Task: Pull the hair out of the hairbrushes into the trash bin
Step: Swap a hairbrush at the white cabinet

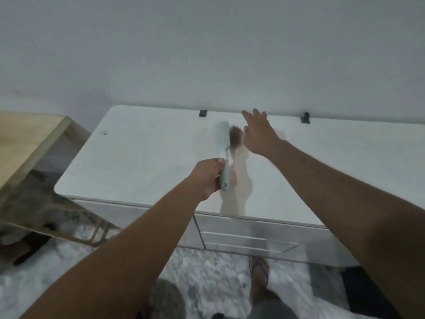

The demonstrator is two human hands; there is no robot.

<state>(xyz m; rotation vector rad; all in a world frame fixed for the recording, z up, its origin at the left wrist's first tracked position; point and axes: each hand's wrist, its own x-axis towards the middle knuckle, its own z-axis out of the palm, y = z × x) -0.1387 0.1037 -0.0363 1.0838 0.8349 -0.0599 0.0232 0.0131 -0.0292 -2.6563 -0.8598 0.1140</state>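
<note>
My left hand [208,178] grips the handle of a pale green hairbrush [222,139], held upright above the white cabinet top [138,162]. A brown clump of hair [235,137] sticks out of the bristle side, facing right. My right hand [258,134] hovers just to the right of the hair, fingers spread and blurred, holding nothing. A grey round shape [164,298] on the floor between my arms may be the trash bin; it is too blurred to tell.
The glossy white cabinet has drawers [248,240] on its front and two dark clips [305,117] at the back edge against the wall. A wooden table [27,143] stands to the left. My sandalled foot [259,279] is on the speckled floor.
</note>
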